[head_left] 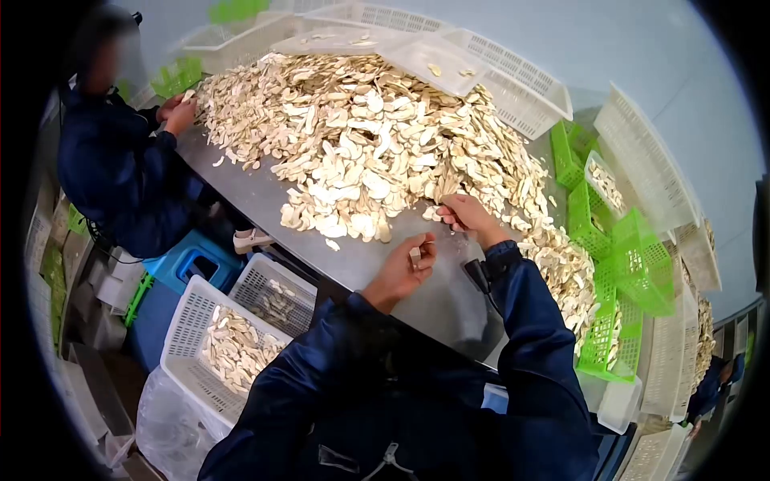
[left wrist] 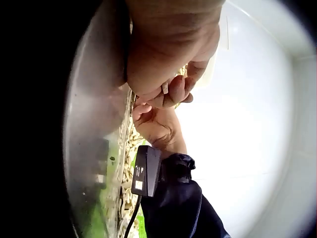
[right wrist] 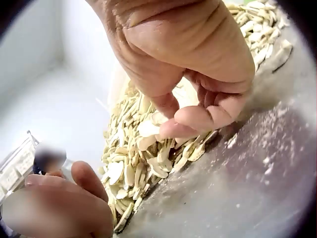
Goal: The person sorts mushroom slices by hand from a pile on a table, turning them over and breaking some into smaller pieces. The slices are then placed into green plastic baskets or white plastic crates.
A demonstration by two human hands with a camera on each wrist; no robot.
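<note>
A large heap of pale dried slices (head_left: pixel 353 152), cream with tan edges, covers much of the metal table. My left hand (head_left: pixel 403 268) is over the near part of the table, its fingers curled round a small pale slice (head_left: pixel 415 255). That piece (left wrist: pixel 165 88) also shows between the fingers in the left wrist view. To its right, my right hand (head_left: pixel 468 216) is at the heap's near edge. Its thumb and forefinger pinch a pale slice (right wrist: pixel 148 128) in front of the heap; the other fingers curl into the palm.
Bare metal tabletop (head_left: pixel 321 255) shows before the heap. Green baskets (head_left: pixel 642 260) and white crates (head_left: pixel 513 100) line its right and back sides. Another person (head_left: pixel 120 168) works at the left. A white crate of slices (head_left: pixel 188 321) and a blue stool (head_left: pixel 180 268) stand below left.
</note>
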